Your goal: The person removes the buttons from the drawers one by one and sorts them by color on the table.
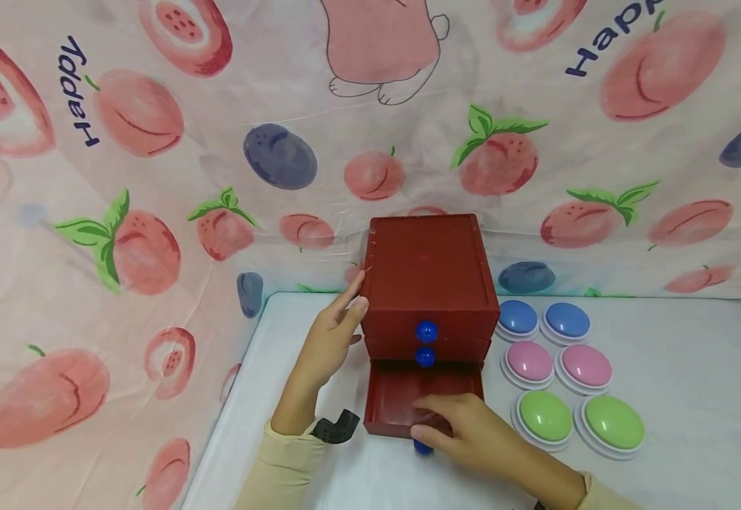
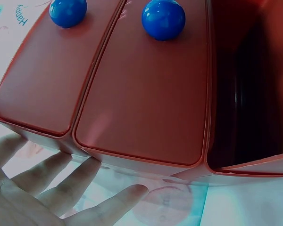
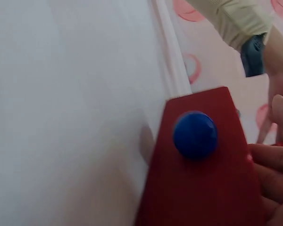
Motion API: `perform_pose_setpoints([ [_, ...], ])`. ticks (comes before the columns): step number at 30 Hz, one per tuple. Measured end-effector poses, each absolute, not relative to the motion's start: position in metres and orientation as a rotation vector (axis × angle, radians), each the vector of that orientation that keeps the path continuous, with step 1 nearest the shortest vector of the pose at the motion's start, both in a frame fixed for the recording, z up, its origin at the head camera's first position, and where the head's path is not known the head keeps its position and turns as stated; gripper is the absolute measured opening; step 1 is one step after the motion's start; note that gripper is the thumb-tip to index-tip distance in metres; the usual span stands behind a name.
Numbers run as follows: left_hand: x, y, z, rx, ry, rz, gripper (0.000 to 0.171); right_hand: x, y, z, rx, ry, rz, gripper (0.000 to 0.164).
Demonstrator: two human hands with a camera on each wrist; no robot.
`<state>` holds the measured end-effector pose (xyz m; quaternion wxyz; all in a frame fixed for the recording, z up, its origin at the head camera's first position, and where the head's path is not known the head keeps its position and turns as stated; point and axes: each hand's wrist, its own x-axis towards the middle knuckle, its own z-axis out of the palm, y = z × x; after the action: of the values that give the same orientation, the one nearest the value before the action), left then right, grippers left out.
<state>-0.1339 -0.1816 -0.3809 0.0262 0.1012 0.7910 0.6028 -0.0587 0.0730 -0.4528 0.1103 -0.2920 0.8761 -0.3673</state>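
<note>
A dark red drawer box (image 1: 431, 265) with blue ball knobs stands on the white table. Its bottom drawer (image 1: 389, 397) is pulled out, and the visible part of its floor is bare. The two drawers above are shut. My left hand (image 1: 327, 343) rests with straight, spread fingers along the box's left side; the left wrist view shows those fingers at the box edge. Over the open drawer is my right hand (image 1: 472, 428), fingers loosely bent above its inside and thumb near the front edge. The bottom blue knob (image 3: 195, 135) shows on the drawer front (image 3: 203, 188), untouched.
Right of the box sit domed push buttons in pairs: blue (image 1: 567, 321), pink (image 1: 587, 365) and green (image 1: 614, 422), on white bases. A fruit-print cloth (image 1: 319, 212) hangs close behind the box and along the left side of the table (image 1: 696, 368).
</note>
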Motion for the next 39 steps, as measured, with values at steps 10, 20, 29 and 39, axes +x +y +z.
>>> perform_pose_setpoints([
  [10, -0.134, -0.182, -0.382, 0.323, 2.452, 1.854, 0.054, -0.06, 0.063, -0.476, -1.0, 2.739, -1.046, 0.017],
  [20, -0.134, -0.184, -0.381, 0.316, 2.463, 1.855, 0.053, -0.061, 0.059, -0.476, -1.061, 2.814, -0.93, 0.027],
  [29, -0.135, -0.182, -0.382, 0.325, 2.454, 1.851, 0.053, -0.069, 0.063, -0.475, -1.093, 2.847, -0.868, 0.03],
  [39, -0.135, -0.183, -0.382, 0.316, 2.465, 1.842, 0.053, -0.088, 0.063, -0.475, -1.019, 2.832, -0.896, 0.025],
])
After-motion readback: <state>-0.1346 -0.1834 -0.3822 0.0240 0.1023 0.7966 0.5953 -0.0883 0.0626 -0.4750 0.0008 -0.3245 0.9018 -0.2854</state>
